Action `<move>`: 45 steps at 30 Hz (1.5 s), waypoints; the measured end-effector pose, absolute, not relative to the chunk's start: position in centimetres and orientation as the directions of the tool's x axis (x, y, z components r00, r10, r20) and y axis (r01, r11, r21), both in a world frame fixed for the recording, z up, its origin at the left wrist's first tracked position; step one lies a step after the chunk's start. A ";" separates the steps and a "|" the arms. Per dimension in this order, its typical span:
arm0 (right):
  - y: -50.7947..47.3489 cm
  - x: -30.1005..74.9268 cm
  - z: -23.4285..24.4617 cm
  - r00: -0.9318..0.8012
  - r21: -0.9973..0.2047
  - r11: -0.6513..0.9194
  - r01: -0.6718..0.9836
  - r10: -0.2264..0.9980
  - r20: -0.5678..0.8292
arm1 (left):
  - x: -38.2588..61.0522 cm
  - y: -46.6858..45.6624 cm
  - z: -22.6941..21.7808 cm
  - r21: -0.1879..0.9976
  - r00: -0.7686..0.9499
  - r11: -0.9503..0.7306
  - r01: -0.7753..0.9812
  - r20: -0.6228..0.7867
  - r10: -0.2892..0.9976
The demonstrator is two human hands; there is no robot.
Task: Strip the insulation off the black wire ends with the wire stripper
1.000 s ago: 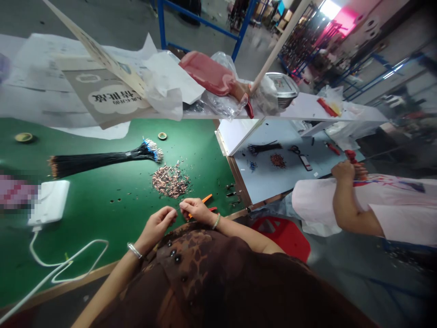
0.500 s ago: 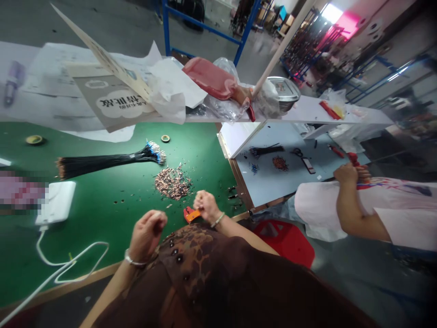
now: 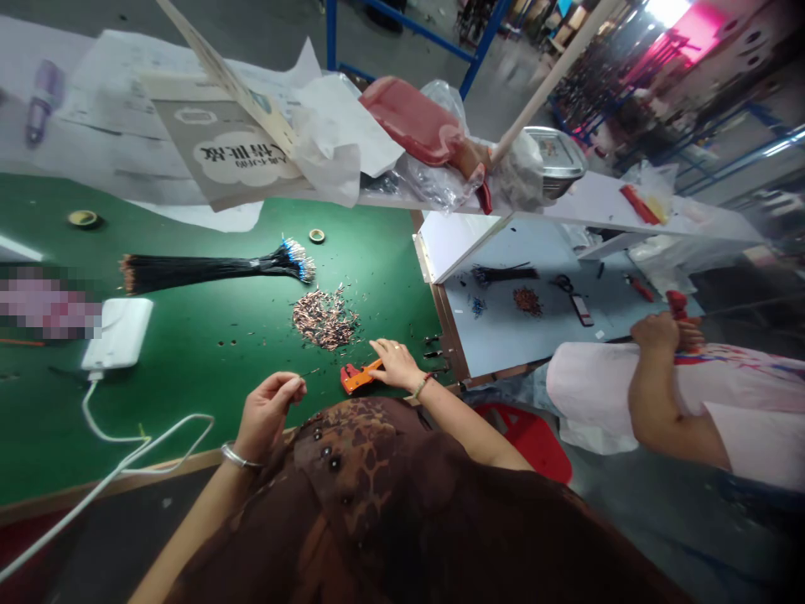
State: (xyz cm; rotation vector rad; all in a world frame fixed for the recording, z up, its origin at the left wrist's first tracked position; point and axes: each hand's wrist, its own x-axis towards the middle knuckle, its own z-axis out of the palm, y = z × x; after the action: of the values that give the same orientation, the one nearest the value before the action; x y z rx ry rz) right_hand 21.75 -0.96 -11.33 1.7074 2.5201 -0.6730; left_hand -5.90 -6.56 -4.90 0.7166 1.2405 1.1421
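In the head view my left hand [image 3: 270, 411] is closed in a pinch near the table's front edge. From its fingertips a short, thin dark wire [image 3: 311, 372] sticks out to the right. My right hand [image 3: 397, 366] is open, fingers stretched out, at the handle end of an orange and red wire stripper [image 3: 360, 378] lying on the green mat [image 3: 251, 344]. Just beyond the tool is a heap of small copper-coloured and black clippings [image 3: 324, 319]. A bundle of black wires [image 3: 207, 270] with blue and silvery ends lies further back.
A white power bank [image 3: 122, 335] with a white cable lies at left. A tape roll [image 3: 316, 236] sits behind the heap. Across the back runs a shelf holding papers, a red hot-water bottle [image 3: 412, 122] and a metal box [image 3: 553, 159]. At right, a co-worker's hands [image 3: 660, 331] grip a red tool.
My right hand has opened from its fist and its fingers have spread over the stripper's handle. The wire now shows at my left fingertips. The view has shifted slightly.
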 end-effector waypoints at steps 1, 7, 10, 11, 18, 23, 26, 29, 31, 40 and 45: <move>-1.7 22.6 -11.7 -0.423 -0.282 0.348 0.894 0.862 -0.279 | -5.8 -6.7 -5.1 0.908 -0.078 0.315 -0.275 -0.347 0.934; -2.9 24.3 -12.7 -0.496 -0.157 0.472 0.868 0.802 -0.334 | -4.7 -7.1 -5.4 0.919 -0.134 0.271 -0.288 -0.319 0.938; -2.1 24.0 -12.4 -0.462 -0.207 0.413 0.887 0.791 -0.401 | -3.6 -7.2 -5.2 0.925 -0.184 0.233 -0.299 -0.296 0.938; -1.9 24.0 -12.3 -0.443 -0.251 0.367 0.896 0.789 -0.426 | -3.2 -7.3 -5.2 0.926 -0.204 0.225 -0.302 -0.294 0.934; -2.2 23.2 -12.4 -0.474 -0.571 0.083 0.817 0.662 -0.581 | -2.8 -7.7 -5.9 0.924 -0.213 0.271 -0.269 -0.332 0.919; -2.4 21.5 -12.3 -0.398 -0.598 -0.179 0.782 0.595 -0.698 | -4.5 -6.3 -6.9 0.942 -0.144 0.299 -0.156 -0.321 0.936; -2.6 20.4 -11.4 -0.392 -0.634 -0.325 0.702 0.566 -0.725 | -5.1 -5.5 -7.4 0.944 -0.087 0.313 -0.103 -0.322 0.943; -3.0 18.8 -9.8 -0.480 -0.735 -0.611 0.293 0.570 -0.666 | -5.2 -5.2 -7.5 0.938 -0.052 0.339 -0.070 -0.343 0.938; -3.3 17.6 -8.7 -0.532 -0.715 -0.698 -0.025 0.615 -0.582 | -5.2 -5.0 -7.2 0.940 -0.049 0.336 -0.063 -0.339 0.940; -4.2 14.0 -6.4 -0.600 -0.800 -0.555 -0.229 0.727 -0.333 | -5.5 -3.8 -4.2 0.992 -0.011 0.013 0.124 -0.012 1.000; -4.0 13.0 -5.6 -0.572 -0.838 -0.505 -0.207 0.758 -0.315 | -5.2 -4.0 -3.8 0.985 0.009 -0.049 0.167 0.048 0.999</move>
State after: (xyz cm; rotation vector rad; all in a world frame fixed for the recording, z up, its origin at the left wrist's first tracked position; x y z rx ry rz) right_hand 13.01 -4.04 -5.56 1.3776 1.5554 -3.1322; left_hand -5.18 -3.96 -3.79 1.3717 1.3051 1.1576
